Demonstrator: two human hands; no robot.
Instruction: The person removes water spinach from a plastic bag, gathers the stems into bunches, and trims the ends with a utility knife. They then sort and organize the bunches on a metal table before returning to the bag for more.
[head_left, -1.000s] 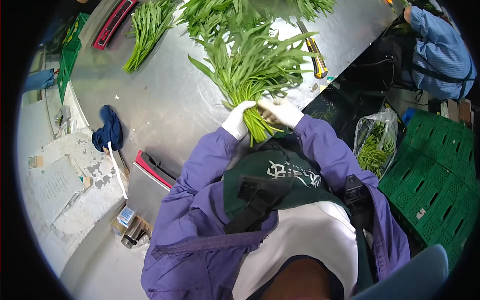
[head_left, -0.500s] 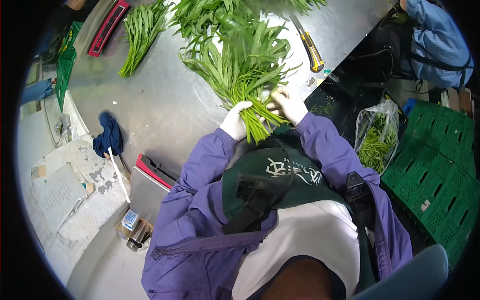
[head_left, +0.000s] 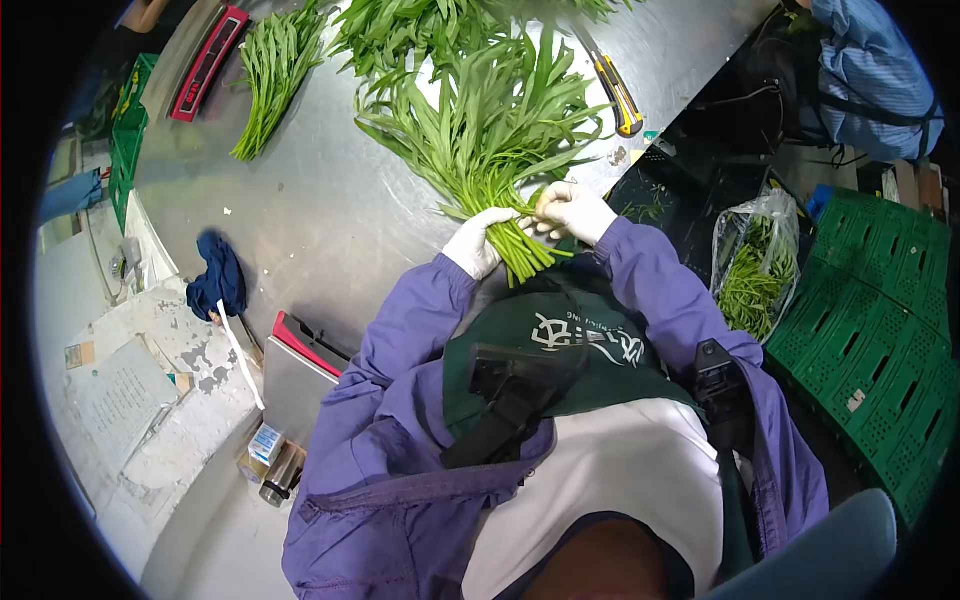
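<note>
My white-gloved left hand (head_left: 478, 243) is wrapped round the stems of a bunch of water spinach (head_left: 490, 130). Its leaves fan out away from me over the metal table, and the cut stem ends point toward my apron. At the right side of the stems, my gloved right hand (head_left: 572, 213) has its fingers curled and pinched, with a small green leaf (head_left: 535, 197) at the fingertips. Beyond the bunch lies a pile of more water spinach (head_left: 420, 30). A smaller bunch (head_left: 272, 85) rests to the left.
A yellow and black box cutter (head_left: 620, 98) lies right of the greens on the metal table (head_left: 330, 200). Red-fronted scales (head_left: 208, 65) stand at far left. A bag of greens (head_left: 755, 270) and green crates (head_left: 870, 330) are at right, near a person in a blue sleeve (head_left: 875, 75).
My right hand has shifted slightly left and its fingers have curled in closer to the stems. The leaves of the held bunch have spread wider. My left hand keeps its grip.
</note>
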